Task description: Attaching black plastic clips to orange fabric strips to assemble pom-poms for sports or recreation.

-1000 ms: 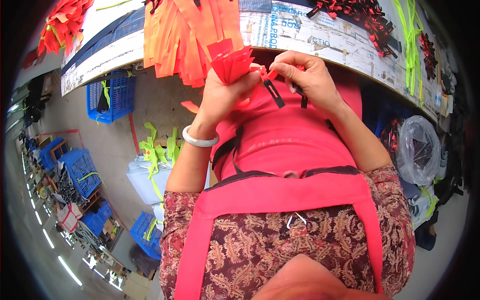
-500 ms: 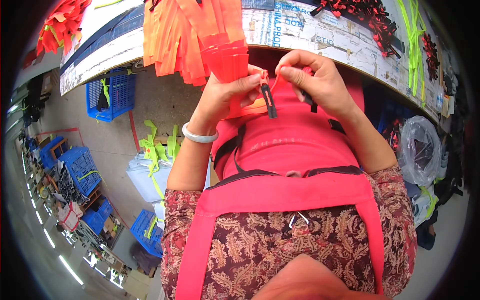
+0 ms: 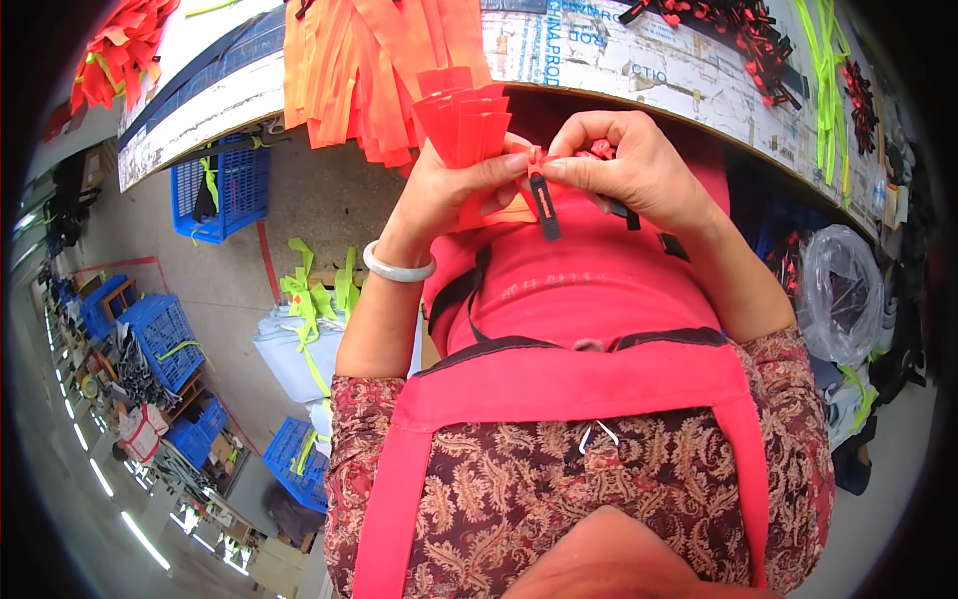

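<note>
My left hand (image 3: 447, 192), with a pale bangle at its wrist, is closed around a bundle of orange-red zipper strips (image 3: 461, 125) whose ends fan upward. At its thumb and fingertip sits a red zipper slider, from which a black zipper pull (image 3: 545, 208) hangs. My right hand (image 3: 644, 170) pinches at that slider, its thumb tip meeting the strip end. More red sliders (image 3: 603, 149) are tucked in its curled fingers, and a black pull pokes out below. The exact joint is partly hidden by my fingertips.
Ahead stands a worn white table (image 3: 659, 90) with a pile of orange strips (image 3: 349, 80) over its edge. Black-and-red zipper pulls (image 3: 763, 60) and yellow-green strips (image 3: 826, 110) lie at right. Blue crates (image 3: 220, 190) stand on the floor at left; a clear plastic bag (image 3: 841, 295) is at right.
My right hand has moved left and closed in on the slider at my left fingertips; the gap between the hands is gone. The hanging black pull has shifted slightly right.
</note>
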### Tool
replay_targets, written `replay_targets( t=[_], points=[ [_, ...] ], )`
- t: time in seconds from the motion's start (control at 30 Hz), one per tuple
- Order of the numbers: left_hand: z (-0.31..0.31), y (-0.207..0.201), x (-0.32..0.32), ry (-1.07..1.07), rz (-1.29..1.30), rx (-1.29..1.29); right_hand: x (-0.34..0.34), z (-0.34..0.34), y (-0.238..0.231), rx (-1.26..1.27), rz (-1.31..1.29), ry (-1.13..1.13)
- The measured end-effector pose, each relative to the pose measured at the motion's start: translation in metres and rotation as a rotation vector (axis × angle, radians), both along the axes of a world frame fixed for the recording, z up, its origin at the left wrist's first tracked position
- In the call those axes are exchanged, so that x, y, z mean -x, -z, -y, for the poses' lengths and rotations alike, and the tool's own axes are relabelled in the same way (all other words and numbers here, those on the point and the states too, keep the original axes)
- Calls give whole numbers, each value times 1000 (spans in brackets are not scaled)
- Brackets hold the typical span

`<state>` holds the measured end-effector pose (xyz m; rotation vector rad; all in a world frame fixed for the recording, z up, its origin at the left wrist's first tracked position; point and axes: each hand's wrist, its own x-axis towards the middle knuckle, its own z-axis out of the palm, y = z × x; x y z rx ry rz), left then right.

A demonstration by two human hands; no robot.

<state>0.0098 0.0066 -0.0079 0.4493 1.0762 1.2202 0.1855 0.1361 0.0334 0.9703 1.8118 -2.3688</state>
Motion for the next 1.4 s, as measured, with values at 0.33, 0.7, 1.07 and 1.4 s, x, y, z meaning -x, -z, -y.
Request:
replay_targets(
  t=[0.33, 0.7, 1.07, 1.4],
  points=[
    [-4, -4, -6, -93, -54, -52, 3, 18, 16, -77, -117, 219],
    [3, 2, -25, -235, -549, -275, 3, 17, 20, -631, -355, 134],
    [2, 12, -30, -281, -342, -280, 7, 21, 20, -862, -359, 121],
    [4, 13, -25, -146, -194, -132, 5, 26, 25, -847, -362, 159]
  ],
)
